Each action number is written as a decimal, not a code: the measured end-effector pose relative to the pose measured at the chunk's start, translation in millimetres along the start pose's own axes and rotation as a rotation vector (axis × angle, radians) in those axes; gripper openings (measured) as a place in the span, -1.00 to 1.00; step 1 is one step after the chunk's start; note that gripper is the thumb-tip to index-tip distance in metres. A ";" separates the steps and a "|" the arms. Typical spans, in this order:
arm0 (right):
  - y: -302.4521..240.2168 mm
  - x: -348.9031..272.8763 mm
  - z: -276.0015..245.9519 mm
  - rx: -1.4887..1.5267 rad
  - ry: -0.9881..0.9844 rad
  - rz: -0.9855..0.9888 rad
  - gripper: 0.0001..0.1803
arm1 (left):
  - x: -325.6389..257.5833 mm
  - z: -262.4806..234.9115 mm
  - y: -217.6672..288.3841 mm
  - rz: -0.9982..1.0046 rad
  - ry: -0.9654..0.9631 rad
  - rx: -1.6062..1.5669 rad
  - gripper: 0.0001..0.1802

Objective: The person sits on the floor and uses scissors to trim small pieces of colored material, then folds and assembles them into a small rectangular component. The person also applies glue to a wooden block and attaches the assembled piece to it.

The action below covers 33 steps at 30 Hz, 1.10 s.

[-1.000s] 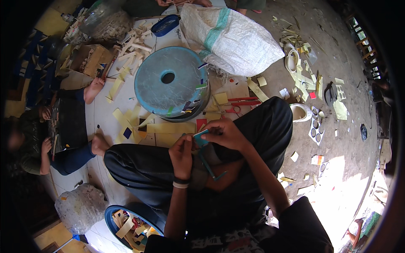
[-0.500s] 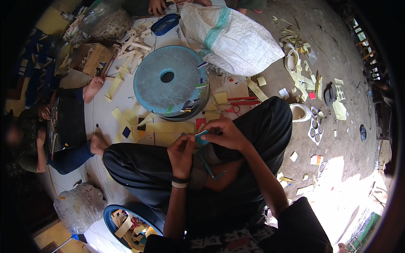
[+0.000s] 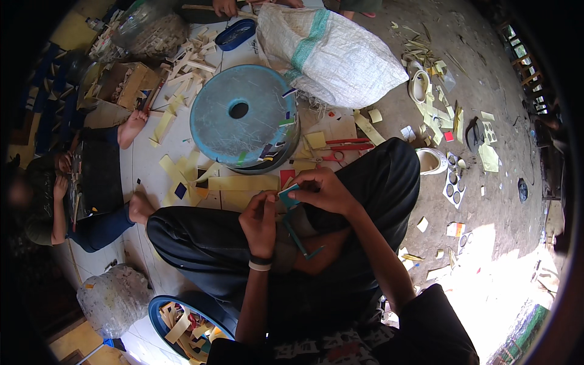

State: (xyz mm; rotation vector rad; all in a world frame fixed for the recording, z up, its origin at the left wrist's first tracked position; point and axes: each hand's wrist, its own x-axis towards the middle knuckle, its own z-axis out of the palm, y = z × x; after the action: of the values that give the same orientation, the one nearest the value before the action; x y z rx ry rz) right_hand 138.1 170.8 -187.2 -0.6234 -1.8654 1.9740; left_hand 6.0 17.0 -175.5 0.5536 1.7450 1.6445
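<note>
Over my crossed legs, my right hand [image 3: 321, 188] pinches a small teal piece of sheet [image 3: 288, 198] with a pale edge. My left hand [image 3: 260, 224] has its thumb and fingers pressed together at the left corner of this piece. Below the hands a narrow teal strip [image 3: 295, 239] hangs in front of my leg, bent at its lower end; where its top end joins is hard to see. Just beyond my fingers lie a red square [image 3: 286, 177] and a long pale yellow strip [image 3: 244, 183].
Ahead stands a round teal drum-like block [image 3: 213, 115]. Red-handled scissors [image 3: 333, 157] lie to its right, near a white woven sack [image 3: 347, 61]. A blue tub of scraps [image 3: 159, 304] is at my lower left. Another person [image 3: 91, 194] sits at the left. Scraps litter the right floor.
My left fingertips have drawn slightly left along the teal piece, and more of its pale edge shows. My right hand has shifted only slightly.
</note>
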 end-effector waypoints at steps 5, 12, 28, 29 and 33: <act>-1.1 0.0 -0.2 -0.005 -0.008 0.002 -0.86 | 1.2 -1.7 -3.3 0.012 -0.006 0.012 -0.81; 0.1 -0.4 0.4 -0.008 -0.007 0.010 -0.85 | -0.4 -2.4 -3.1 -0.010 -0.001 0.008 -0.85; -1.2 -0.9 -0.8 -0.022 -0.032 0.017 -0.84 | 0.1 -3.2 -2.5 -0.020 -0.008 0.014 -0.86; -1.7 -0.6 -0.8 -0.023 -0.035 0.015 -0.84 | 0.2 -3.4 -2.8 -0.019 -0.009 0.015 -0.86; -4.8 -0.3 1.2 -0.010 -0.005 -0.016 -0.77 | 1.3 -7.1 -3.5 -0.041 -0.095 -0.047 -0.87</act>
State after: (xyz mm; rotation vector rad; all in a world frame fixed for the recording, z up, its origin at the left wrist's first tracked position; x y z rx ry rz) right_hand 137.5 170.0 -182.3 -0.6046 -1.8783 1.9590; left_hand 0.5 12.5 -179.3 0.5608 1.6345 1.6006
